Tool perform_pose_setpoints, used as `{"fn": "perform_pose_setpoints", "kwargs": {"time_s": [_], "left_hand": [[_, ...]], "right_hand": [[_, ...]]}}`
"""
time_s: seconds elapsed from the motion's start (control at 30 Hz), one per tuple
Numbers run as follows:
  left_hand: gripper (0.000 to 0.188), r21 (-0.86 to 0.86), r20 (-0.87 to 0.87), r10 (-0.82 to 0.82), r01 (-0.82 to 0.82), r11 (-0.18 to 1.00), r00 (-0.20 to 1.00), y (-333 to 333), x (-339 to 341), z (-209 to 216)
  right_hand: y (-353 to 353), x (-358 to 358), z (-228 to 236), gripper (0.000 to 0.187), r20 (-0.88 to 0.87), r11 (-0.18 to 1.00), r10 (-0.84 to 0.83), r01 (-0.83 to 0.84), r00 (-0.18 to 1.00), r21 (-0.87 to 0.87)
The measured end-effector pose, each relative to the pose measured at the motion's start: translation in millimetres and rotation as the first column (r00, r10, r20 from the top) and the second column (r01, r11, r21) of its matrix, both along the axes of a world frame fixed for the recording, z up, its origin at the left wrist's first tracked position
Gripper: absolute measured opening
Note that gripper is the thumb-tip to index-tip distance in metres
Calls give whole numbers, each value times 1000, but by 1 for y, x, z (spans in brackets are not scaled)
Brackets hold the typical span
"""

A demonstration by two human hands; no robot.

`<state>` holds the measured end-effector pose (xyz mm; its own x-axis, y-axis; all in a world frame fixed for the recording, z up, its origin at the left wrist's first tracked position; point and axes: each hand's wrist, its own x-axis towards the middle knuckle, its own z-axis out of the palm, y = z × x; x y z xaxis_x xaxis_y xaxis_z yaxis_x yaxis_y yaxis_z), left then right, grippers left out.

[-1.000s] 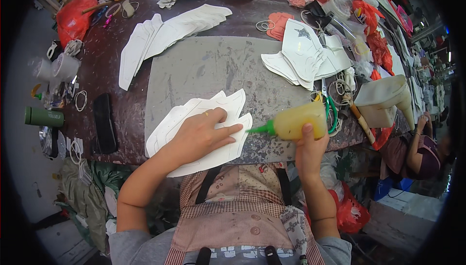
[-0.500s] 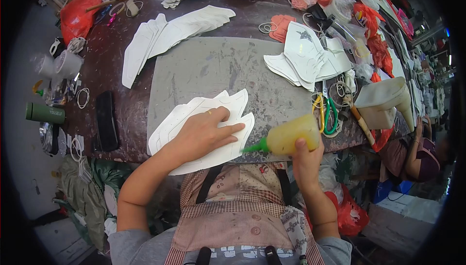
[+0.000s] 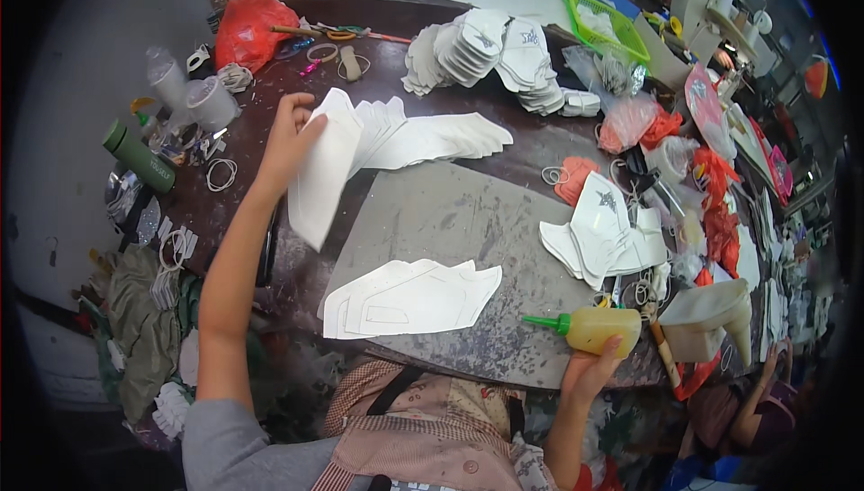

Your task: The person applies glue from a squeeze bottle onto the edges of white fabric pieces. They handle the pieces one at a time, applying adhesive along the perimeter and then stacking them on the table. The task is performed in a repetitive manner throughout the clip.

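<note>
My left hand, out at the far left, grips a white cut sheet piece by its upper end. The piece hangs tilted beside a fanned row of similar white pieces. My right hand is wrapped round a squeeze bottle with yellowish contents and a green nozzle pointing left. Between my arms, a small overlapping stack of white pieces with marked lines lies on the grey board. The nozzle tip is apart from that stack.
White piles stand at the back. On the right lie star-marked white pieces, salmon pieces, scissors and a cut-open plastic jug. A green flask stands left. Another person sits at far right.
My left hand has gone from the stack to the far left and taken hold of a white piece. The bottle's nozzle has come away from the stack's edge. The head view has shifted and tilted.
</note>
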<state>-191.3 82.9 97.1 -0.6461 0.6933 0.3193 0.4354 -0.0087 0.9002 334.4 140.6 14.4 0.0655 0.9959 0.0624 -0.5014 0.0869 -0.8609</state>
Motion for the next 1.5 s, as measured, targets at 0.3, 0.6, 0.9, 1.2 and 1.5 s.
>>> {"fn": "perform_pose_setpoints", "kwargs": {"time_s": [0.3,0.6,0.9,1.2,1.5], "left_hand": [[43,-28,-665,200,-292,956,719,44,-53,-94],[52,-449,-505,-589,391,804,631,-27,219,-29],[35,-284,-643,-513,445,849,569,-23,224,-21],[27,-456,-349,-782,635,623,517,-46,223,-27],[34,-392,-506,-716,612,687,480,-49,222,-46]], "right_hand": [[4,3,2,56,-111,997,27,-34,993,-63],[5,9,-5,56,-152,994,3,-19,988,-108],[4,6,3,56,-127,996,29,-39,991,-74],[-3,-10,20,49,-7,991,132,-132,991,-5],[8,-49,28,36,156,975,196,-176,968,-138]]}}
